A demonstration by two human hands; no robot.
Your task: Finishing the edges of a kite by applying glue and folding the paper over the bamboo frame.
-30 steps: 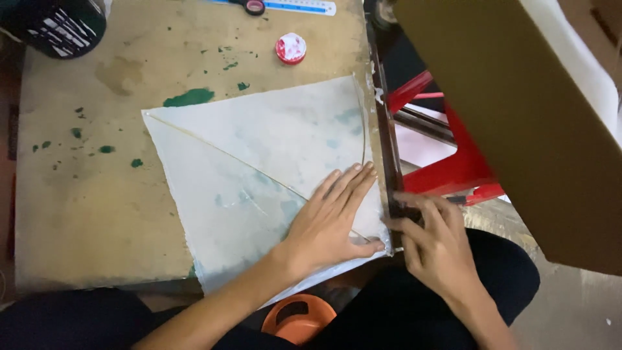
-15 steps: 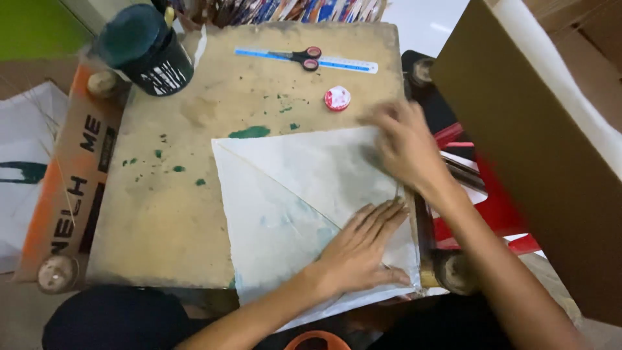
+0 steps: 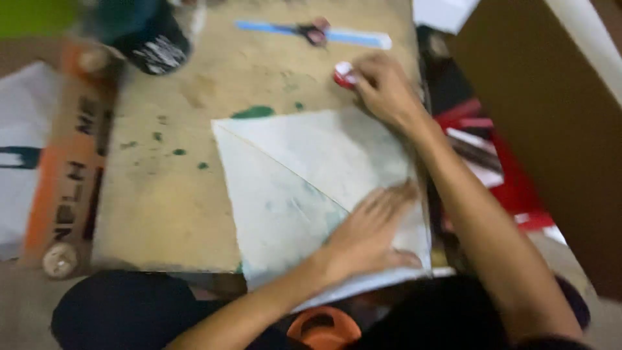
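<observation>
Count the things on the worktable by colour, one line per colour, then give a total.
Pale white: 1, the folded sheet under the left hand
Blue: 1, the ruler
Red and white: 1, the small round container at the right hand
Dark green: 1, the can
Red-handled: 1, the scissors
Total: 5

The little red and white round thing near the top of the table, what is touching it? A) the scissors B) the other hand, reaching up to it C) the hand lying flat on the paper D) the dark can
B: the right hand has its fingers on the small red and white round thing, while the left hand lies flat on the pale sheet.
</observation>
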